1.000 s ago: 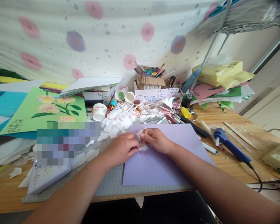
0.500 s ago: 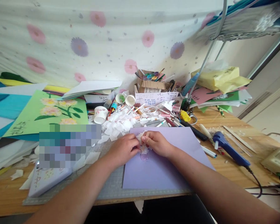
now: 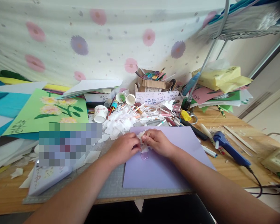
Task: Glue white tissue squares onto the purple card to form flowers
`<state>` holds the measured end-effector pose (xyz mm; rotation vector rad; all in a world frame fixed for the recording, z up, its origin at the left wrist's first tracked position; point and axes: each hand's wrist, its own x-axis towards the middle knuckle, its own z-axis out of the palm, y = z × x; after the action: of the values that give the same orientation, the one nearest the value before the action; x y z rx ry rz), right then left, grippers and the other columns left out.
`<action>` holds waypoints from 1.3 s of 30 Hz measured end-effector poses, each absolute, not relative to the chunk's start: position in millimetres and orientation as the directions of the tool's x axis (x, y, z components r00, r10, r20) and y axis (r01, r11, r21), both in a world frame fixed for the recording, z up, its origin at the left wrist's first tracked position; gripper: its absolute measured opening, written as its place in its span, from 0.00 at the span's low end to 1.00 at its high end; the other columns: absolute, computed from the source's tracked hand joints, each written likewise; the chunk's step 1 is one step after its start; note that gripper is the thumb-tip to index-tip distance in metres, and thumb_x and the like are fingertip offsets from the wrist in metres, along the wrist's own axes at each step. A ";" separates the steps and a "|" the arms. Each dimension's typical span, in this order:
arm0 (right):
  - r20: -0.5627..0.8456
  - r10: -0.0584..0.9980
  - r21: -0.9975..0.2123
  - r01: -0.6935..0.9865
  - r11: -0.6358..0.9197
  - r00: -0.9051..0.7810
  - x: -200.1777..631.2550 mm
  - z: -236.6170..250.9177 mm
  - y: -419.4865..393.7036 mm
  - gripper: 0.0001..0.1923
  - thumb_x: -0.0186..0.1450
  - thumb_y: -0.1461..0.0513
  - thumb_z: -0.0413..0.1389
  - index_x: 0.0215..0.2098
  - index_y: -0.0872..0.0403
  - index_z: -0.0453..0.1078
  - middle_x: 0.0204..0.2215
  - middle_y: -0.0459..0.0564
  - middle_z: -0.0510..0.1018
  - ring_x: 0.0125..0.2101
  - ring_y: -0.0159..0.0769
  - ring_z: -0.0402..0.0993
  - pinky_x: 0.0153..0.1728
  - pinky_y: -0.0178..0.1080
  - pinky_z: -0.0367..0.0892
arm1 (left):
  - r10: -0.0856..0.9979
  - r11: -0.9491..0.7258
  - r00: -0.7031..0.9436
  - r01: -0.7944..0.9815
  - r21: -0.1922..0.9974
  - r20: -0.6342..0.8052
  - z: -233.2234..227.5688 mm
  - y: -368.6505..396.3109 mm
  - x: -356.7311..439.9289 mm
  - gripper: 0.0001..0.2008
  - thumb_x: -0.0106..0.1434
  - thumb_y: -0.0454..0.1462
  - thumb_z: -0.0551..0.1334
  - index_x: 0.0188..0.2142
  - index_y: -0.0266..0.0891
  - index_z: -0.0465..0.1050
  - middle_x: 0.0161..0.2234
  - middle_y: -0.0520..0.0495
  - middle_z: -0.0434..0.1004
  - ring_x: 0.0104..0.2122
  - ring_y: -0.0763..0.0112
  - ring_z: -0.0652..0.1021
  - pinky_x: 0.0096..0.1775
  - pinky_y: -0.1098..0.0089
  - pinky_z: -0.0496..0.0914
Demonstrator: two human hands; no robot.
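My left hand and my right hand meet over a lilac sheet of paper lying on a grey cutting mat. Between their fingertips they pinch a small bunch of white tissue paper, pressed close to the sheet. Just below it on the lilac paper is a small shiny blob of glue. A heap of loose white tissue pieces lies just beyond my left hand.
A blue glue gun with its cable lies to the right on the wooden table. Pens, paper cups and a cardboard box crowd the back. A green flower picture and stacked coloured paper lie left.
Both hands have stayed together on the tissue bunch, with only slight finger shifts. The view has tilted a little.
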<state>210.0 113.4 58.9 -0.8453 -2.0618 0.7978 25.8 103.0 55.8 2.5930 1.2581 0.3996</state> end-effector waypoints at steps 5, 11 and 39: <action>0.405 0.754 -0.750 0.284 0.598 -0.518 210.4 56.3 113.7 0.23 0.67 0.50 0.48 0.20 0.54 0.64 0.20 0.46 0.71 0.24 0.31 0.65 0.29 0.35 0.61 | 0.794 -0.604 0.585 0.726 0.328 0.166 61.2 104.8 22.2 0.03 0.59 0.36 0.62 0.32 0.41 0.75 0.33 0.49 0.72 0.37 0.66 0.73 0.39 0.69 0.66; 0.403 0.815 -0.832 0.205 0.516 -0.416 217.4 59.8 110.9 0.24 0.66 0.46 0.47 0.21 0.54 0.65 0.21 0.47 0.72 0.21 0.30 0.66 0.23 0.34 0.63 | 0.922 -0.354 0.270 0.877 0.325 0.277 95.9 97.7 -41.7 0.08 0.62 0.39 0.56 0.37 0.40 0.72 0.39 0.48 0.74 0.39 0.64 0.73 0.41 0.66 0.65; 0.364 0.883 -0.928 -0.034 0.371 -0.297 222.8 65.8 106.1 0.21 0.60 0.45 0.55 0.24 0.54 0.69 0.23 0.47 0.74 0.23 0.30 0.67 0.25 0.35 0.65 | 0.954 -0.273 0.295 0.775 0.570 0.056 97.4 87.9 17.9 0.02 0.55 0.34 0.56 0.26 0.41 0.64 0.26 0.54 0.71 0.28 0.70 0.71 0.29 0.72 0.61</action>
<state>222.8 106.1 65.8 -0.7768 -1.5995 1.1133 17.9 87.9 97.4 2.1312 1.5429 0.5489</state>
